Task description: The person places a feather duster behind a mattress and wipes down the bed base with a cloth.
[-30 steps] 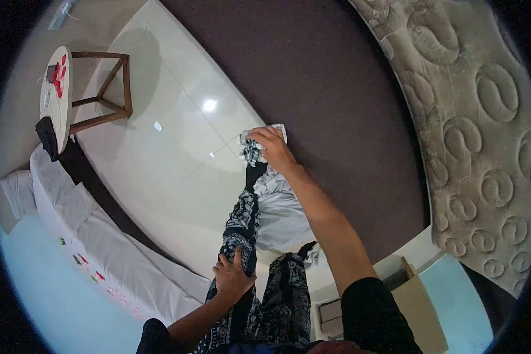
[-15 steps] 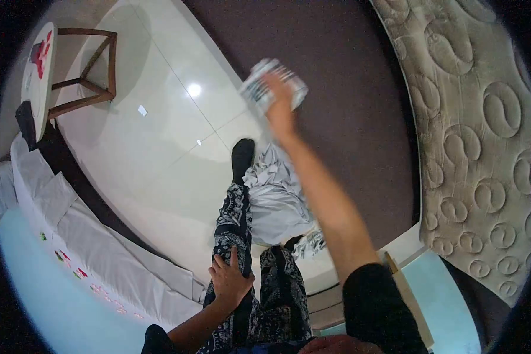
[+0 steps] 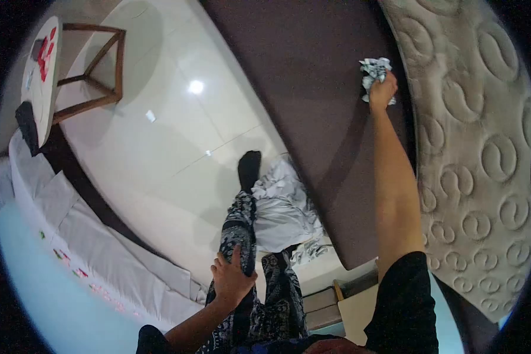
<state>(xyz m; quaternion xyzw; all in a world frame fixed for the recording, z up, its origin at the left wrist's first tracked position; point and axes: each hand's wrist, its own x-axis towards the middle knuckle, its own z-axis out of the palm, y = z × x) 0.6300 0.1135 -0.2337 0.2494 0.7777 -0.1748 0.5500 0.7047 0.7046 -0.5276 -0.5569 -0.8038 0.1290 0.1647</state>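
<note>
A crumpled patterned cloth [image 3: 374, 71], pinched in the fingers of the right hand [image 3: 383, 89], is over the brown platform [image 3: 307, 112], near its mattress [image 3: 454, 141] side. Beside the platform's opposite edge, the left hand [image 3: 235, 282] rests, fingers spread, on trousers [image 3: 240, 218]; pale tiles [image 3: 177, 171] reach a round bench [image 3: 42, 107].

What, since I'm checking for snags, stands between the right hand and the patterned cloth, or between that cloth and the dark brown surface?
Nothing visible: the right hand grips the patterned cloth directly, and no other thing shows between it and the dark brown surface. The tan padded panel is off to the side.
</note>
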